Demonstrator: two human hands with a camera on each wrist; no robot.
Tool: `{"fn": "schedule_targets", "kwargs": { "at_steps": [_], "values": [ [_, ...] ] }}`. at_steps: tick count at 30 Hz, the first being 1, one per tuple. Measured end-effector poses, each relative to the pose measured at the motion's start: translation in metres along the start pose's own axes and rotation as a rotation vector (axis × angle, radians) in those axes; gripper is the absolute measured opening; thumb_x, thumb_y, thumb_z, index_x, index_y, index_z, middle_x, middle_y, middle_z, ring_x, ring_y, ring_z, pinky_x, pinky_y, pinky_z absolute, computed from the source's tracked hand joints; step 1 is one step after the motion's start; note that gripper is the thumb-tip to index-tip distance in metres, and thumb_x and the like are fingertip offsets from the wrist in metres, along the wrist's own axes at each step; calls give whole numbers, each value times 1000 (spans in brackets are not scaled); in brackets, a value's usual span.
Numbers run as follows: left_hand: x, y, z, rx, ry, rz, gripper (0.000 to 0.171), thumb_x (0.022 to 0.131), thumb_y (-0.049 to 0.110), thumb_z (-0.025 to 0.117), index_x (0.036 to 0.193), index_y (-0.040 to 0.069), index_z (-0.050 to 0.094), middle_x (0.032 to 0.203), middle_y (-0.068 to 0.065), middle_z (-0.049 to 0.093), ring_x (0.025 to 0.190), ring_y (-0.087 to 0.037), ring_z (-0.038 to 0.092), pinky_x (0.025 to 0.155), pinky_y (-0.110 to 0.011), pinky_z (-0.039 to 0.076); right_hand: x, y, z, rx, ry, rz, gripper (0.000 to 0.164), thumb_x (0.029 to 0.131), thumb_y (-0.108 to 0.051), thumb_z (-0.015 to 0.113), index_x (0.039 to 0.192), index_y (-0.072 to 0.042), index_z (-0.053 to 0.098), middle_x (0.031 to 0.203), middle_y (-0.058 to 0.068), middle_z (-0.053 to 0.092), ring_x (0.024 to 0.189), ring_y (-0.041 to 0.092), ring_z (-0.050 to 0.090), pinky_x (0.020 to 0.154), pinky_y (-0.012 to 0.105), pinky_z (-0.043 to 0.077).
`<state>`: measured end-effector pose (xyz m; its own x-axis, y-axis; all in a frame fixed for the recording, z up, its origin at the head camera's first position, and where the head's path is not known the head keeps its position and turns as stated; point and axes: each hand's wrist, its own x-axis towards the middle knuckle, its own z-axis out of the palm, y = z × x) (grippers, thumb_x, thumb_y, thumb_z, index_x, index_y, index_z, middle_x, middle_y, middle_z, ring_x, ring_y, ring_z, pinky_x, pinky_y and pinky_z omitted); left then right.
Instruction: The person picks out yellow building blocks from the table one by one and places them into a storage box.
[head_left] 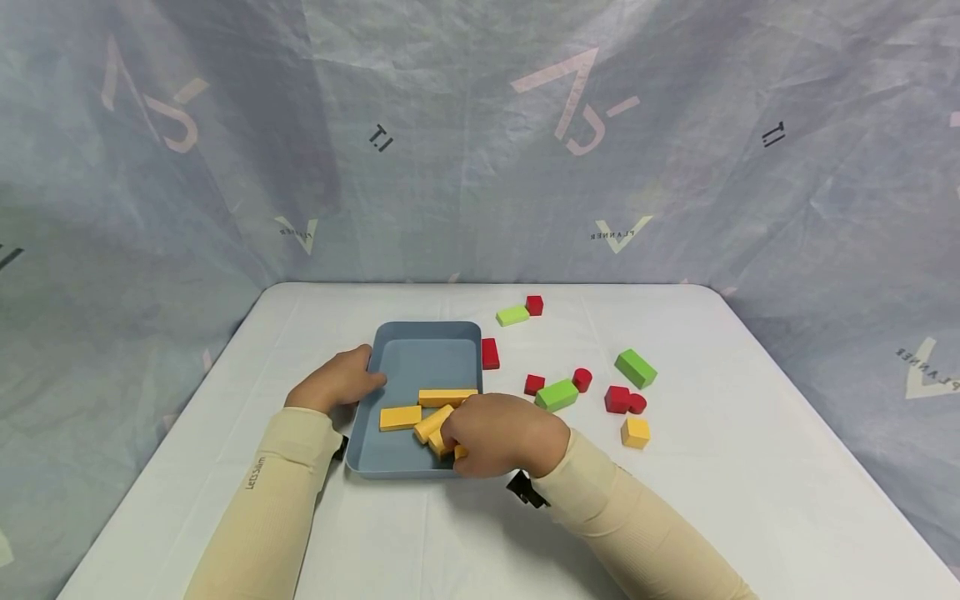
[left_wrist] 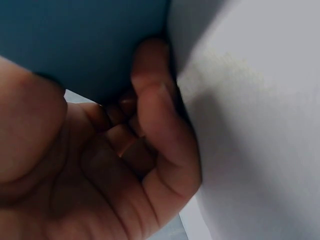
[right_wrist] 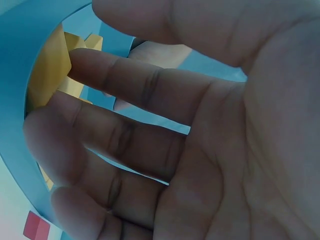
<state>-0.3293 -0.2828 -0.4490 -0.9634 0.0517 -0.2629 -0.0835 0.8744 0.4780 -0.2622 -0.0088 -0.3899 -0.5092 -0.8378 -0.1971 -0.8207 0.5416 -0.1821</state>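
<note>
A blue-grey tray [head_left: 423,358] lies on the white table with several yellow blocks [head_left: 401,418] in its near half. At its left side, my left hand [head_left: 339,381] grips the wall, thumb over the rim and fingers outside; the left wrist view shows the fingers against the blue wall [left_wrist: 85,45]. My right hand [head_left: 501,433] reaches over the tray's near right corner. In the right wrist view its fingers touch a yellow block [right_wrist: 52,67] by the wall, while the thumb stands apart. The hand partly hides the blocks beneath it.
Right of the tray lie red blocks [head_left: 618,399], red cylinders [head_left: 582,380], green blocks [head_left: 636,368] and one yellow cube [head_left: 635,433]. A red block [head_left: 490,353] sits against the tray's right side. Farther back are a light green block [head_left: 513,315] and a red cube [head_left: 534,305].
</note>
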Motion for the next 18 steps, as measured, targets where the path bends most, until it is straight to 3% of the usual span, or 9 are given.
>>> {"fn": "schedule_targets", "kwargs": {
  "at_steps": [18],
  "values": [
    [1,0,-1,11,-9,-2,59,94,28,53,138,-5,31,123,-22,50,84,-26,54,71,-42,46,-2,1,-1,20,18,-18,15,78,-16,66,73,-30,62,54,-7,43,59,9,44,48,26,36]
  ]
}}
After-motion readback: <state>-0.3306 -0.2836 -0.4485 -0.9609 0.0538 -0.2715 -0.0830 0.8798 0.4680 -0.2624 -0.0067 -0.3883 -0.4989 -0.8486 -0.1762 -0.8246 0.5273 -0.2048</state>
